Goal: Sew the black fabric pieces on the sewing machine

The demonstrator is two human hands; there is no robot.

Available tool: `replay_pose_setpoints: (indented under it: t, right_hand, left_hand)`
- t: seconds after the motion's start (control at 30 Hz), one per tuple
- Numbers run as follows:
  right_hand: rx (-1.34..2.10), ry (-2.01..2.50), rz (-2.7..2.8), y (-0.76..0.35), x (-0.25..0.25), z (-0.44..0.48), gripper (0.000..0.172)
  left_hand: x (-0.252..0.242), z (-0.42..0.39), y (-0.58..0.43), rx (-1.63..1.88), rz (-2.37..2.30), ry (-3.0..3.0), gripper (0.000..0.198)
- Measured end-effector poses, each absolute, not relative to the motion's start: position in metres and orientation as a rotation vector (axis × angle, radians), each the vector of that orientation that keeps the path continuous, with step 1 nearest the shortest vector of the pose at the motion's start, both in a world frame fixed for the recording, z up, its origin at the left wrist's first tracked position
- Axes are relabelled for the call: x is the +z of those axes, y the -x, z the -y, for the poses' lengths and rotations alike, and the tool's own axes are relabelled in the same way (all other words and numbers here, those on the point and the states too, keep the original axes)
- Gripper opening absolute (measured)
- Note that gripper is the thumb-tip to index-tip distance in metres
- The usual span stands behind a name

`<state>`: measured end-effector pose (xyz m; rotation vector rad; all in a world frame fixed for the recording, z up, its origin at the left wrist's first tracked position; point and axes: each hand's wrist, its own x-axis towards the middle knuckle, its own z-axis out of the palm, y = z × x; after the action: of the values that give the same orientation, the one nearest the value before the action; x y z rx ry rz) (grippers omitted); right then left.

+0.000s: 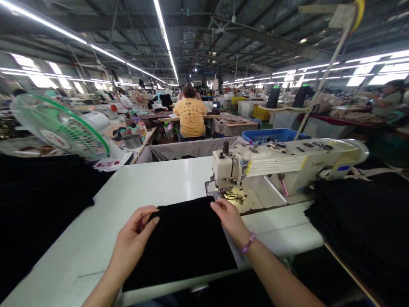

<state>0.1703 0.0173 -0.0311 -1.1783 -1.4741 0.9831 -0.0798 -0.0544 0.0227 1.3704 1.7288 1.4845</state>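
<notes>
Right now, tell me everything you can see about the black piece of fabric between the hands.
The black fabric piece is a plain, matte, roughly rectangular panel lying flat on the white table. Its near edge reaches the table's front edge. The left hand pinches its far left corner, the right hand its far right corner, just short of the sewing machine's presser foot.

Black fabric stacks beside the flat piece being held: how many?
2. Left stack by the fan; right stack beyond the sewing machine. Others may be out of frame.
</notes>
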Motion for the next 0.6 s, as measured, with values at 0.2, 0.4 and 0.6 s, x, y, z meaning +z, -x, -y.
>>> replay_pose_setpoints:
  t: [0.2,0.4,0.6]
  right_hand:
    - [0.996,1.115,1.264,-0.179,-0.012,0.002,0.043]
    - [1.105,1.198,1.070,-0.207,-0.005,0.024,0.043]
    - [1.232,1.121,0.867,-0.220,0.001,0.031,0.042]
  left_hand:
    - [0.039,0.079,0.062,1.580,-1.512,-0.958,0.037]
    - [0.052,0.091,0.051,1.651,-1.431,-0.953,0.031]
    - [0.063,0.088,0.044,1.711,-1.521,-0.819,0.037]
